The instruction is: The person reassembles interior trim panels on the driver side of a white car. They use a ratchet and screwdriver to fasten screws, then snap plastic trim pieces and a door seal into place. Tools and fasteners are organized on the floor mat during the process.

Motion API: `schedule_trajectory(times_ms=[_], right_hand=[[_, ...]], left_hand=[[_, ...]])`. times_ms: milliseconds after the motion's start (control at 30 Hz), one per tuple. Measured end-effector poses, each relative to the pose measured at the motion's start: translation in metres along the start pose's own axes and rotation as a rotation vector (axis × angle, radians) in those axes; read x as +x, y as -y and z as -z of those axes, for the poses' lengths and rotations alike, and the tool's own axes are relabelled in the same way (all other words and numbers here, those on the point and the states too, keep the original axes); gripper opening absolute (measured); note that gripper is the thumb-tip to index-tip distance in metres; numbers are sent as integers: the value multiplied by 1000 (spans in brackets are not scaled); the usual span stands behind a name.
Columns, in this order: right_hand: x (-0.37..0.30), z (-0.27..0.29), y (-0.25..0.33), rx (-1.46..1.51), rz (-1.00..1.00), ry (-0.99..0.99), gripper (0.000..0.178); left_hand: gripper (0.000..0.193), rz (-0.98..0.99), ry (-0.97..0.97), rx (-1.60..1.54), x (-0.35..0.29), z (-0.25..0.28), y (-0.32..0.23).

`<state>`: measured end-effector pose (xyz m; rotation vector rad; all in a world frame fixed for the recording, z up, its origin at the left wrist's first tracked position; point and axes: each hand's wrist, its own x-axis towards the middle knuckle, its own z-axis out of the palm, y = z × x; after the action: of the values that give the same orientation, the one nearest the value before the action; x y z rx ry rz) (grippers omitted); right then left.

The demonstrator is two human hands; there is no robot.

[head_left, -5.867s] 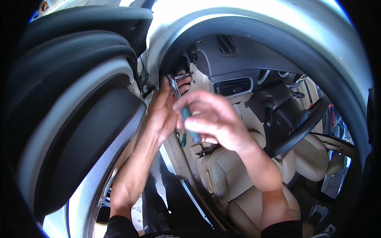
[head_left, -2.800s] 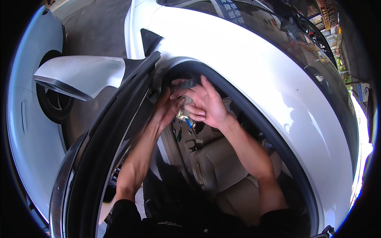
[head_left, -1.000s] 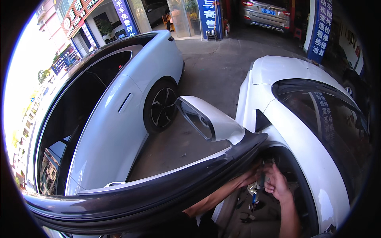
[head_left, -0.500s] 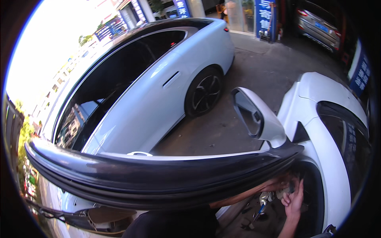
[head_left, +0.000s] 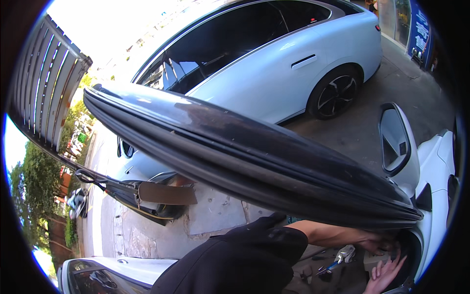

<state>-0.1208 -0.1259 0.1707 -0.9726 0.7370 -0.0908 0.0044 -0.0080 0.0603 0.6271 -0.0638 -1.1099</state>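
Observation:
Beyond the lower edge of the open car door (head_left: 254, 154), with its black frame and rubber seal, both my hands are in shade at the door's hinge end. My left hand (head_left: 378, 243) reaches in from the left along the dark inner edge; its fingers are too dark to make out. Close below it, my right hand (head_left: 386, 275) comes up from the lower edge, fingers stretched out and apart, holding nothing that I can see. Left of my hands lie a blue-handled tool (head_left: 334, 265) and a crumpled whitish thing (head_left: 345, 253), perhaps a glove.
A white wing mirror (head_left: 399, 142) juts from the white car body (head_left: 436, 164). A pale blue car (head_left: 274, 78) stands close beyond the door. At left are a slatted metal structure (head_left: 51, 83) and a dark bag-like thing with a brown flap (head_left: 164, 193).
My view has swung left and tilted, so the door now slants and the cars sit further right. My hands stay close together at the door's hinge end.

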Motion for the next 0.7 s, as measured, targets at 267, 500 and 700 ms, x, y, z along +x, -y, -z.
schedule_trajectory(times_ms=[267,500,700], right_hand=[[-13,-20,-1,68,93,-104,67],[-13,-21,-15,65,45,-15,70],[-10,-9,-22,-170,27,113,67]], left_hand=[[50,-7,-6,-15,-5,3,2],[50,-2,-27,-4,-14,13,7],[50,6,6,7,-16,14,9]])
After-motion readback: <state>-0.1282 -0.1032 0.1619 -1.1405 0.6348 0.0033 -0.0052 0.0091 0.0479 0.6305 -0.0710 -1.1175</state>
